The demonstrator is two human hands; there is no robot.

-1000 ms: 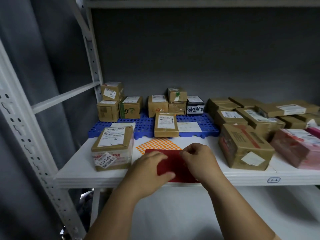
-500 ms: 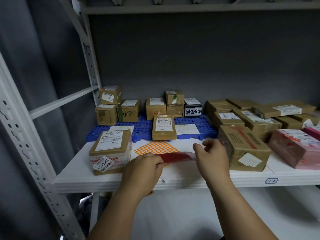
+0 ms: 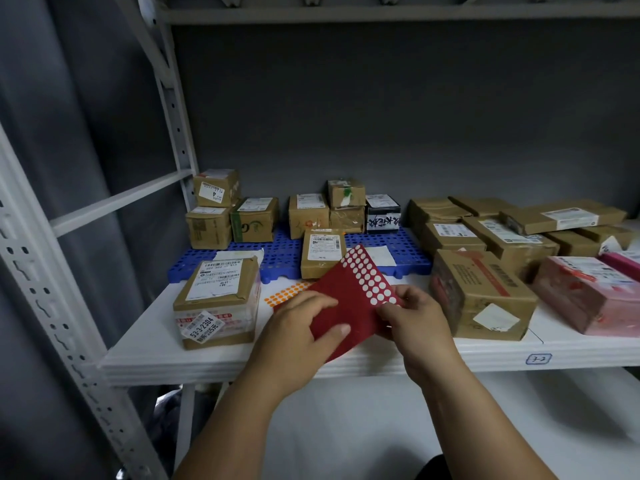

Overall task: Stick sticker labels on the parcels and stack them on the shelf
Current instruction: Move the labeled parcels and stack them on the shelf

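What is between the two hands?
In the head view, the red sticker sheet spans between the left hand and right hand, which both hold it.

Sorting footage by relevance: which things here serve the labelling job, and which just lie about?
In use: red sticker sheet, left hand, right hand, nearest parcel.
Idle: orange sticker sheet, blue pallet, pink parcel.

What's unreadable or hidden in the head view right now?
- Orange sticker sheet: mostly covered by the red sticker sheet.
- Right hand: fingertips at the red sheet's edge; whether a sticker is pinched is too small to tell.
- Pink parcel: cut off by right edge.
- Parcel label text: too small.
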